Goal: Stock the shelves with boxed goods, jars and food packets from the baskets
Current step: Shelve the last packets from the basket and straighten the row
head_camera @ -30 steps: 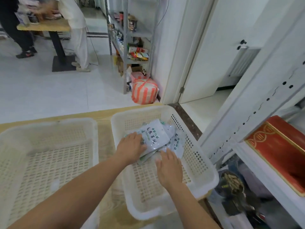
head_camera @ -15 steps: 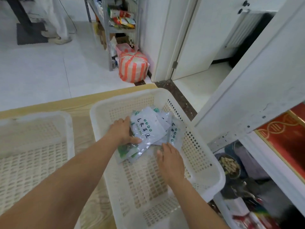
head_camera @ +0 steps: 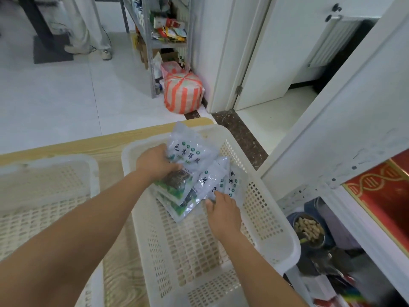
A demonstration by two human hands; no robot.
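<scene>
A white slotted basket stands on the wooden table in front of me. In it lie several white-and-green food packets with dark contents. My left hand grips the top packet and tilts its far end up above the basket rim. My right hand pinches the near edge of another packet lower in the basket. The white shelf unit rises at the right, with a red and gold box on one of its shelves.
A second white basket sits at the left on the table. Below the red box a lower shelf holds a jar of pale pieces and dark items. On the floor beyond are a striped orange bag, a metal rack and a person's legs.
My left hand has lifted and tilted the top packet above the basket rim. My right hand has taken hold of a lower packet's edge. The camera has tipped further down.
</scene>
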